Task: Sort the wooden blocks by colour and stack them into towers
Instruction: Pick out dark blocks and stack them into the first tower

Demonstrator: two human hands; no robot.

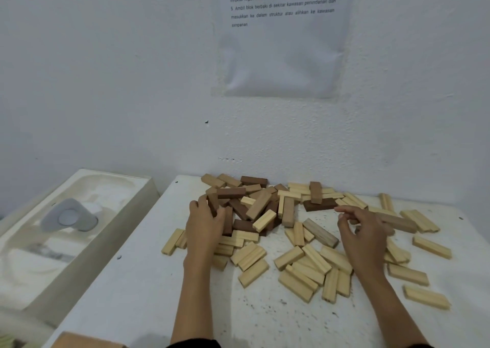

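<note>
Head view: wooden blocks (pixel 261 204) lie unsorted on the table (pixel 138 281), with the dark ones heaped at 12 o'clock. The left hand (pixel 205 224) grips a dark brown block (pixel 213 206) at 10 o'clock. The right hand (pixel 364 232) hovers loosely curled, empty. Blocks judged light, rigid and smooth: pinch across the long sides.

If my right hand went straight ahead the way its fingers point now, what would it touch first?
Probably the dark brown block lying flat at the near edge of the heap, just beyond the fingertips of the right hand. The hand's height above the table is unclear, so it might pass over the block.
</note>
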